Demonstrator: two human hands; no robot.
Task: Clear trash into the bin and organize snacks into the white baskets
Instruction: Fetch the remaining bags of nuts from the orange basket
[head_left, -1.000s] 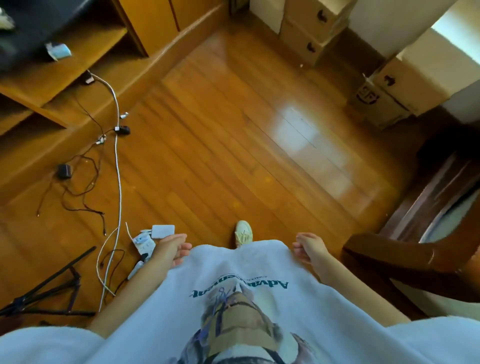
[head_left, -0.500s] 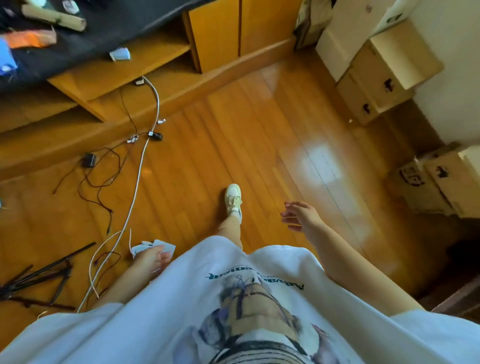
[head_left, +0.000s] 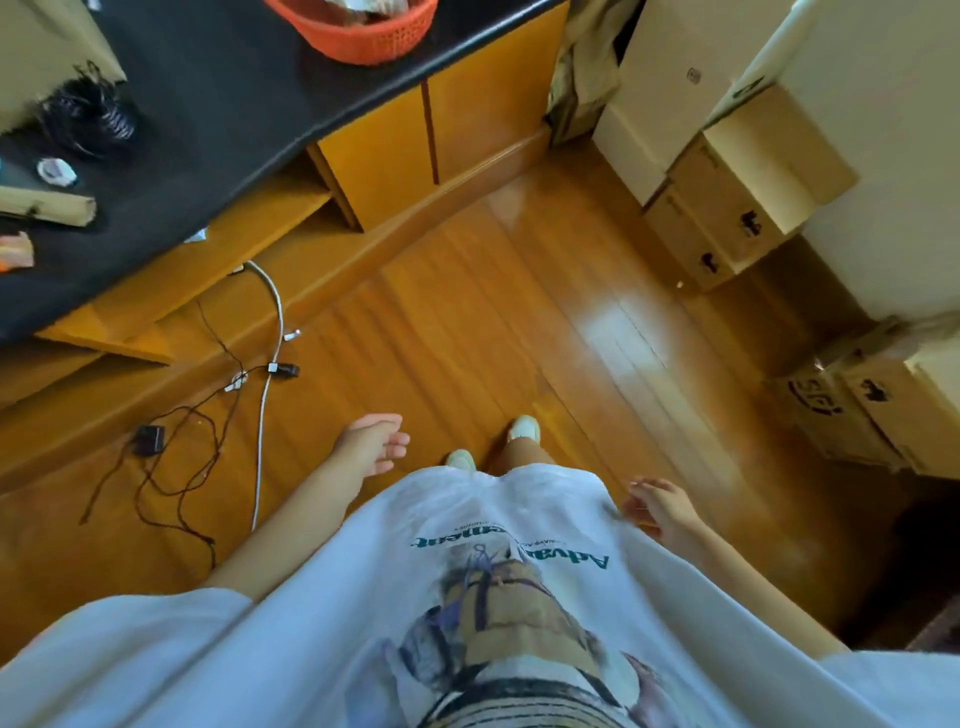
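Note:
I look down at a wooden floor over my white printed shirt. My left hand (head_left: 371, 444) hangs open at my side with nothing in it. My right hand (head_left: 660, 506) is also empty, fingers loosely apart, beside the shirt hem. On the black countertop (head_left: 218, 98) at upper left lie a crumpled wrapper (head_left: 56, 171), a brown paper-wrapped stick (head_left: 47, 207) and an orange-pink wrapper (head_left: 15, 252). An orange basket (head_left: 358, 31) with packets in it sits at the counter's far edge. No white basket or bin is in view.
Cables and a white cord (head_left: 267, 384) trail over the floor at left, with a small black adapter (head_left: 149, 439). Stacked cardboard boxes (head_left: 727, 208) line the right wall. Wooden cabinet doors (head_left: 431, 135) stand under the counter.
The view has swung left and toward the counter, bringing the orange basket into sight. My left hand has swung forward and my right hand back beside the shirt; both stay empty.

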